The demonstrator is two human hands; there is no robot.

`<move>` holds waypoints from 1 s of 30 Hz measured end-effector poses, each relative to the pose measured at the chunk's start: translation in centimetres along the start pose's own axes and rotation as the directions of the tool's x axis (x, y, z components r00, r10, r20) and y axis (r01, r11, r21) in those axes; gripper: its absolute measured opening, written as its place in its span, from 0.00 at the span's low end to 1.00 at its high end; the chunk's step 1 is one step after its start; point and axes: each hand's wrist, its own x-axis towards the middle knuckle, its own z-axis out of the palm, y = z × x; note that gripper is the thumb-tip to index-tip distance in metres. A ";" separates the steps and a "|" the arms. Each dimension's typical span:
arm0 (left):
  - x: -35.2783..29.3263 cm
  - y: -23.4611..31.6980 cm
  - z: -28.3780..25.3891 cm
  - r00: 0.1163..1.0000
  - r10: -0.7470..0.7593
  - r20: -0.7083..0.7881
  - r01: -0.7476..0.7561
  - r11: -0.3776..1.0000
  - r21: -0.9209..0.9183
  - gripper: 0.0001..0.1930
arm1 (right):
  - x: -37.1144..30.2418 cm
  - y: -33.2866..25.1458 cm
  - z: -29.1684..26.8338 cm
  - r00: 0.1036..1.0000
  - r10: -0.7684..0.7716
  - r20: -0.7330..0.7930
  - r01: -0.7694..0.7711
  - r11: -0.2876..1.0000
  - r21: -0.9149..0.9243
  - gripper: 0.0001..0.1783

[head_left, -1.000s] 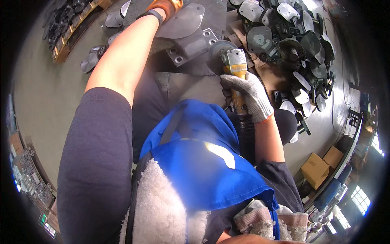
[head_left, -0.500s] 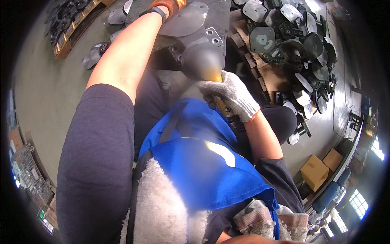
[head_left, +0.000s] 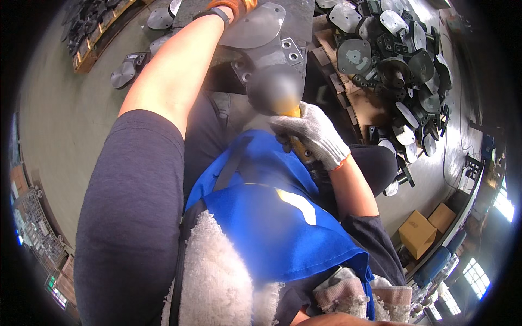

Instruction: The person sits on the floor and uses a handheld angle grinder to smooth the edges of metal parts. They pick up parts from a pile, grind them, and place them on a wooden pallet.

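My right hand (head_left: 318,130), in a whitish knit glove, is wrapped round a yellow angle grinder (head_left: 300,149). The grinder's round dark disc (head_left: 274,89) looks blurred and lies over the near edge of a grey metal part. That part has a smooth rounded plate (head_left: 255,26) and a block with bolt holes (head_left: 292,51); it rests on a dark work surface (head_left: 187,7). At the top edge, beside the rounded plate, is my left hand (head_left: 235,6) in an orange glove. Its fingers are cut off by the picture edge, so their grip is hidden.
Many similar metal parts (head_left: 353,57) are heaped on cardboard (head_left: 370,106) and a pallet at the right. Another loaded wooden pallet (head_left: 87,60) stands far left. A loose part (head_left: 125,73) lies on the floor at the left. Cardboard boxes (head_left: 417,233) sit lower right.
The metal part, grinder and both hands appear slightly farther right and the grinder slightly lower in the picture. Both hands keep their places relative to the part.
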 end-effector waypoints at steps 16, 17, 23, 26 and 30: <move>-0.5 0.6 -0.8 0.989 -0.137 -0.048 0.127 0.977 -0.171 0.18 | -1.9 1.1 -1.1 0.997 -0.047 -0.060 0.060 0.967 0.249 0.13; -0.4 0.4 -0.6 0.994 -0.106 -0.028 0.102 0.986 -0.136 0.18 | -1.6 1.3 -1.3 0.996 -0.085 -0.039 0.093 0.958 0.273 0.14; -0.9 0.6 -0.8 1.000 0.014 -0.007 -0.014 1.000 0.004 0.16 | -0.5 -0.1 -1.2 0.996 -0.087 -0.011 0.087 0.961 0.263 0.16; -1.9 0.5 -1.9 0.998 0.060 0.015 -0.062 0.993 0.096 0.16 | 0.1 -0.3 -0.8 0.998 -0.055 -0.007 0.055 0.986 0.157 0.16; -2.5 1.3 -3.0 0.993 0.103 0.063 -0.114 0.974 0.196 0.16 | -0.3 -0.4 -0.6 1.000 0.021 -0.005 -0.020 0.990 0.141 0.16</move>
